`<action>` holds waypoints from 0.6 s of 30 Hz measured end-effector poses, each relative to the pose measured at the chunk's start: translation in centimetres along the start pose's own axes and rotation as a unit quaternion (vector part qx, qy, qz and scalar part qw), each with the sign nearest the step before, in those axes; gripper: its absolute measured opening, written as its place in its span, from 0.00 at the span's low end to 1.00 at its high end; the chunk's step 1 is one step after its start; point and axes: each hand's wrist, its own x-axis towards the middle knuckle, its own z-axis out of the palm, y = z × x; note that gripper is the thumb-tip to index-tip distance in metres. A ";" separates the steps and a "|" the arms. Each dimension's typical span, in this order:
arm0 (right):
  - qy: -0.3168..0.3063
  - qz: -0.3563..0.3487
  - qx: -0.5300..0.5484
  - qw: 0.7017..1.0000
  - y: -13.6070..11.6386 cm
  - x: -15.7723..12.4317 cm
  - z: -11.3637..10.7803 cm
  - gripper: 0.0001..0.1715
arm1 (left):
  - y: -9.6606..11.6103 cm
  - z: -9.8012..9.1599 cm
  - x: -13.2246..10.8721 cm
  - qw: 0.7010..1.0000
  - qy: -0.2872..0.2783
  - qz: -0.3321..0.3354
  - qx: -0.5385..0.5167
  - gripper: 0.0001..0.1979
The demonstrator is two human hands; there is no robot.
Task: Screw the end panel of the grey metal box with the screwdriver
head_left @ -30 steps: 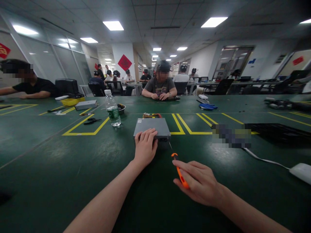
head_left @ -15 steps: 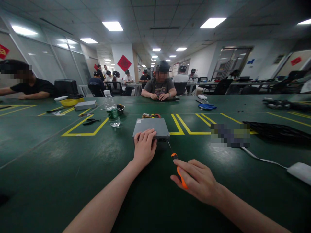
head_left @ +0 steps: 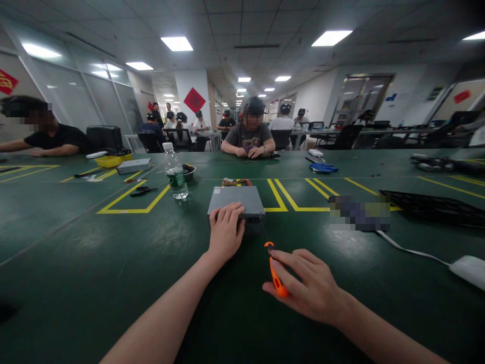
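Note:
A grey metal computer power supply (head_left: pixel 244 198) lies flat on the green table (head_left: pixel 159 283), its socket side facing me and coloured cables (head_left: pixel 238 182) bunched behind it. My left hand (head_left: pixel 227 227) grips its near left part, fingers over the top and thumb down the front side. An orange-and-black screwdriver (head_left: pixel 278 283) is held between the thumb and fingers of my right hand (head_left: pixel 308 285). Its thin shaft points at the front right corner of the power supply; whether the tip sits in a screw is too small to tell.
Left of the power supply stands a water bottle (head_left: pixel 175 177), with a metal bowl (head_left: pixel 188 172) behind it and black pliers-like tools (head_left: pixel 143 191) beside it. To the right lie a blurred-out device (head_left: pixel 359 212), its white cable (head_left: pixel 409 248) and a black panel (head_left: pixel 428 207). A person (head_left: pixel 248 134) sits opposite.
The screwdriver's handle has turned and swung slightly left in my right hand, and the fingers have shifted on it. My left hand stays on the power supply.

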 end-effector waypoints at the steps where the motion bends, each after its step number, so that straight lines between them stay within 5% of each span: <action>1: 0.014 0.010 0.002 1.000 0.1 0.0 0.1 0.09 | 0.0 0.0 0.0 1.000 0.000 0.000 -0.002 0.15; 5: 0.020 0.022 0.026 0.999 0.3 -0.1 0.0 0.04 | 0.0 0.0 0.0 1.000 -0.002 -0.002 -0.006 0.15; 18: -0.077 -0.006 0.074 0.994 -0.2 0.5 -0.6 0.17 | 0.0 -0.2 0.0 1.000 -0.008 -0.001 0.001 0.14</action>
